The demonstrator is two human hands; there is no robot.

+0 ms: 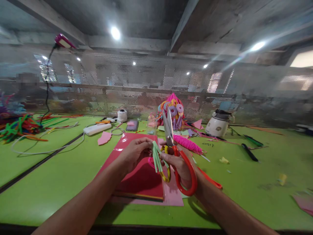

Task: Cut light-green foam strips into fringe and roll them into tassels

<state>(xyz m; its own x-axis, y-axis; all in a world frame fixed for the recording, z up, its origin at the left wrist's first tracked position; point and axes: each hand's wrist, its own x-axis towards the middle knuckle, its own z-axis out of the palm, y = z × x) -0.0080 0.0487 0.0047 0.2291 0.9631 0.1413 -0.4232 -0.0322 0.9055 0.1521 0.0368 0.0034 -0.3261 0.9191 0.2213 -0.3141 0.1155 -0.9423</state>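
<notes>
My right hand (179,163) grips red-handled scissors (182,163), blades pointing up and shut. The same hand also pinches the lower end of a green fringed paper strip (156,156). My left hand (135,151) is closed on the upper end of that strip, just left of the blades. A yellow loop (166,174) and a pink loop (151,162) hang between the hands; what they belong to is unclear. Both hands hover above a stack of red and pink paper sheets (141,181) on the green table (61,176).
A colourful paper ornament (172,109) stands behind the scissors. A pink fuzzy stick (188,143), white rice cooker (218,123), pens (249,152) and paper scraps lie right. A white power strip (97,129), cable, tape roll (122,115) and pipe cleaners (19,127) lie left. Mesh fence behind.
</notes>
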